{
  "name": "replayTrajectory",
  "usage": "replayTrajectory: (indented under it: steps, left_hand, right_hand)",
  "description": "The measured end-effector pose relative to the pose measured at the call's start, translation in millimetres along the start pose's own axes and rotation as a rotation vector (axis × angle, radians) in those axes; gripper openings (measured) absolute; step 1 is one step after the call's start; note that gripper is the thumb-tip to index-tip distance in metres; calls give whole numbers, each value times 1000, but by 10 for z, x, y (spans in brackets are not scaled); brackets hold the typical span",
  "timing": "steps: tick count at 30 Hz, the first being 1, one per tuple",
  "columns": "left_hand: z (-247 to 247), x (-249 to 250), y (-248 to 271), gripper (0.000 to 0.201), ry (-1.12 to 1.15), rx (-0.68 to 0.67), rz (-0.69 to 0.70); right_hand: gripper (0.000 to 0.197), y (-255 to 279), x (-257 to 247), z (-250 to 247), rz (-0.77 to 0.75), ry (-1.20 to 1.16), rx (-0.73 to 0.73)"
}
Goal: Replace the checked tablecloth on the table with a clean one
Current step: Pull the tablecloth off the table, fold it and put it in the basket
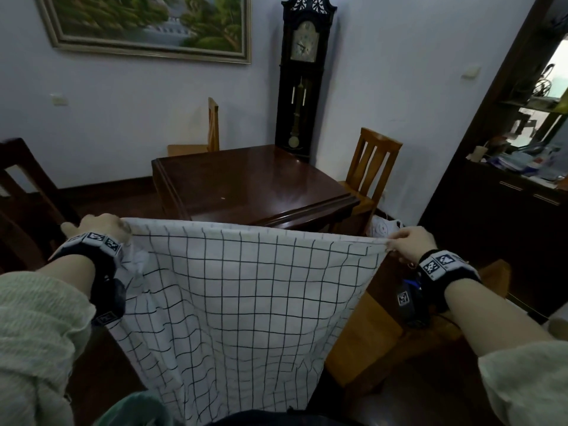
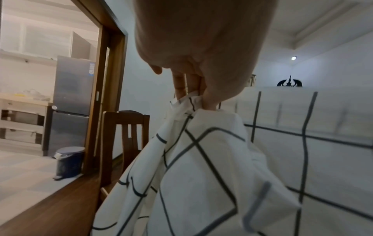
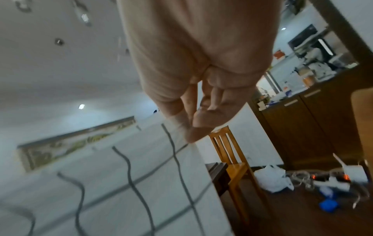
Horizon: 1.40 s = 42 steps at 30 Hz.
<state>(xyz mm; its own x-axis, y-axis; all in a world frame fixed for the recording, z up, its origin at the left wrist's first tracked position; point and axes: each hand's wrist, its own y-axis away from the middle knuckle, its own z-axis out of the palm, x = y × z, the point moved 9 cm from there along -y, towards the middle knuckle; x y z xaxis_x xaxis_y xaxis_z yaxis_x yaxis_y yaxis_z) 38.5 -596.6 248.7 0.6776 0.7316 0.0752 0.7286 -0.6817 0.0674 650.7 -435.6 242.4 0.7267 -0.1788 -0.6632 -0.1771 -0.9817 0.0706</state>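
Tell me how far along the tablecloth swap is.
Done: the dark polished wooden table is bare, nothing covering it. In hand: the left hand and right hand each pinch a top corner of the white black-checked tablecloth, holding it spread and hanging in front of the table. Left: whether this is the removed cloth or the clean one cannot be told; a cloth still has to be laid on the table.

No text or label can be read.
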Motion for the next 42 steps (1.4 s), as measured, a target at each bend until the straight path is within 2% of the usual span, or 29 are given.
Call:
replayTrajectory:
  steps: [3, 5, 9, 14, 20, 23, 26, 28, 30, 31, 33, 35, 36, 37, 39, 42]
  left_hand:
    - [26, -1, -58, 25, -1, 12, -1]
    - [70, -53, -96, 23, -9, 18, 2]
    - [78, -62, -130, 18, -28, 3, 6]
    - [100, -59, -165, 20, -78, -10, 27]
    - [16, 124, -119, 23, -62, 37, 71]
    - [-22, 185, -114, 29, -108, 52, 111]
    - [-34, 205, -123, 32, -111, 55, 127]
    - [-38, 230, -135, 32, -107, 67, 152]
    - [-54, 271, -125, 33, -101, 89, 179]
    - [-61, 298, -110, 33, -106, 97, 190]
    - [-72, 369, -85, 33, -105, 102, 213]
    - [-63, 427, -75, 34, -89, 96, 230]
    - [-54, 452, -81, 35, -83, 97, 242]
    - [-47, 470, -80, 35, -75, 99, 253]
    - [-45, 495, -77, 36, -61, 104, 272]
    - [-71, 516, -22, 34, -27, 124, 299]
  right_hand:
    - [10, 52, 98, 198, 49, 151, -119]
    - [12, 51, 214, 318, 113, 69, -186]
    - [9, 27, 348, 343, 195, -170, -168]
    - [8, 46, 328, 329, 198, -228, -185]
    - [23, 75, 402, 418, 282, -142, -194]
    - [21, 123, 395, 434, 300, -16, -236]
    - [21, 47, 314, 421, 173, 216, -253]
    - [38, -44, 175, 330, 57, 390, -126]
    - [49, 68, -200, 342, -166, 357, 3]
    - [58, 200, -418, 477, -290, 350, -32]
    - [87, 630, -790, 923, -491, 419, -238]
    - [113, 1015, -955, 1405, -602, 513, -460]
    - [120, 1117, -983, 1608, -653, 585, -499]
    - [121, 1190, -1009, 1767, -698, 648, -490]
    - [106, 1153, -1013, 1912, -683, 668, -379]
    - [54, 904, -901, 1832, -558, 665, -268]
